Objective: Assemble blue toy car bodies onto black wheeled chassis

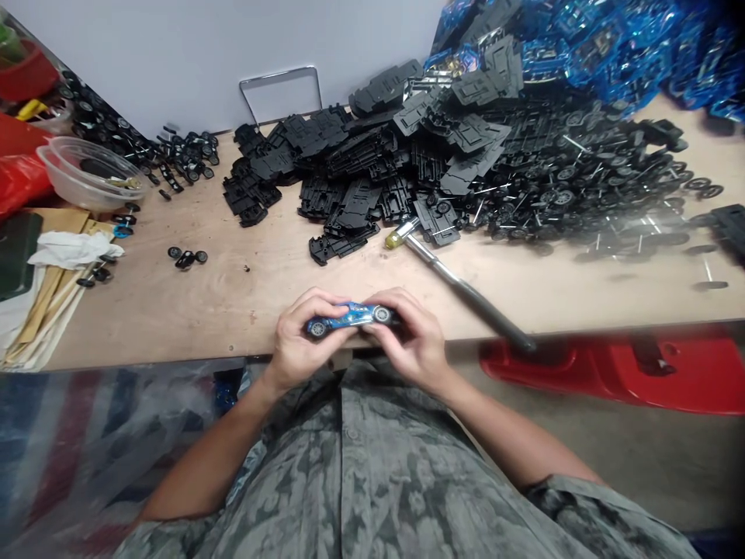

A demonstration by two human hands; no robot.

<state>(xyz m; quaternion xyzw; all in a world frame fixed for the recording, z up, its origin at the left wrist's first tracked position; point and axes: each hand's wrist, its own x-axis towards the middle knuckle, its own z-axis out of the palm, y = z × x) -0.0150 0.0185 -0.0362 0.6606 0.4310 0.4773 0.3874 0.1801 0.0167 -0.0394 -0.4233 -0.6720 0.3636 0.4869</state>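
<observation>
A small blue toy car (352,316) is held between both hands at the table's front edge, its side and two wheels facing up toward me. My left hand (303,330) is closed around one end, thumb below and fingers above. Around the other end, my right hand (410,330) is closed in the same way. Beyond the right hand lies a hammer (448,272) with a yellowish tip and dark handle, its grip reaching over the front edge. Black plastic car bases (349,202) are heaped behind the hands.
Wheels on metal axles (559,194) pile up at right, with blue car shells (611,54) behind. A wheel assembly (187,257) lies alone at left. Clear plastic tubs (87,175) and white tissue (73,250) sit at far left. A red plastic seat (617,369) is below the right edge.
</observation>
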